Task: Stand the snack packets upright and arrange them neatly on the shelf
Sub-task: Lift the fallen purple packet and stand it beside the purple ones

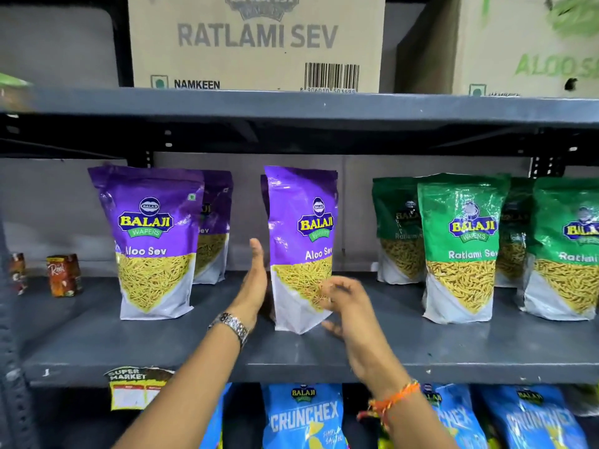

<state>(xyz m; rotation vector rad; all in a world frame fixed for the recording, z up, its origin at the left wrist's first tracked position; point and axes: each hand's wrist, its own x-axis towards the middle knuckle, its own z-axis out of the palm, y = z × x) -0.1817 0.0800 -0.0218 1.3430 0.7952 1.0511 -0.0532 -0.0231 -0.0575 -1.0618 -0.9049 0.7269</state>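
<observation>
We log our left hand [254, 280] flat, fingers together, beside the purple Aloo Sev packet [301, 247]. Our right hand [343, 303], fingers spread, touches its lower front. Packet: upright, at twelve o'clock between both.

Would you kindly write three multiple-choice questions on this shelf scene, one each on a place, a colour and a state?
1. Where does the Ratlami Sev carton sit?
A. on the shelf above the packets
B. on the floor
C. beside the Crunchex packs

2. What colour is the Aloo Sev packet between the hands?
A. green
B. purple
C. blue

3. How does that packet stand?
A. flat on its face
B. upside down
C. upright, turned a little to one side

Answers:
1 A: the carton rests on the upper shelf board.
2 B: its top half is purple.
3 C: it stands on its base, with the left hand open beside it and the right hand at its lower corner.
</observation>
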